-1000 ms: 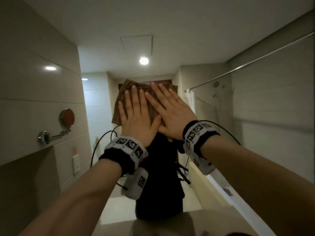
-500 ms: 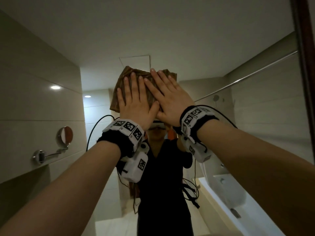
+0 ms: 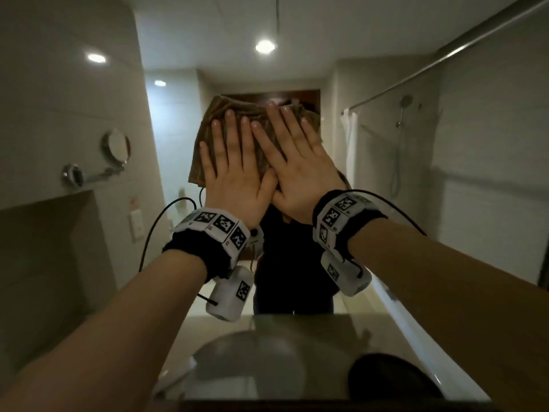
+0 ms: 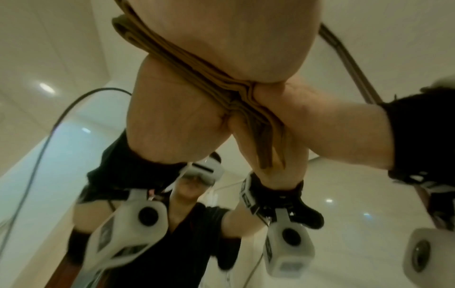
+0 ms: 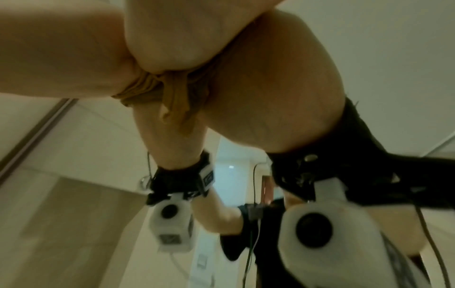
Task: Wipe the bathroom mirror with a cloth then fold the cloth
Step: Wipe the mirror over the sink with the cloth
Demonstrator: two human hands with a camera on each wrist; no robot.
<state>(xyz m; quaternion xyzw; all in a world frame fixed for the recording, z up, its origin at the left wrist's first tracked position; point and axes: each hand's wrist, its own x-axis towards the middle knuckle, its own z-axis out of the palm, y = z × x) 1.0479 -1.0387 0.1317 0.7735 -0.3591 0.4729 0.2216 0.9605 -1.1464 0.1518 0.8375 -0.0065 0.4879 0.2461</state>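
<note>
A folded brown cloth (image 3: 220,114) lies flat against the bathroom mirror (image 3: 386,179), about at head height in the middle. My left hand (image 3: 234,171) and right hand (image 3: 297,162) press on it side by side with straight, spread fingers, the thumbs touching. The hands cover most of the cloth; its top and left edges show. In the left wrist view the cloth (image 4: 197,64) is squeezed between my left palm (image 4: 234,39) and the glass. The right wrist view shows a bunched lower corner of the cloth (image 5: 172,101) under my right palm (image 5: 184,29).
Below the mirror runs a counter (image 3: 341,337) with a round sink basin (image 3: 252,361) and a dark round object (image 3: 392,382) near the front. A round swing-arm mirror (image 3: 116,147) juts from the left wall. The glass reflects a person in black, a shower and a curtain rail.
Both hands have slid the cloth down the mirror from near its top to the middle. My view has tipped down, so the counter and sink now show.
</note>
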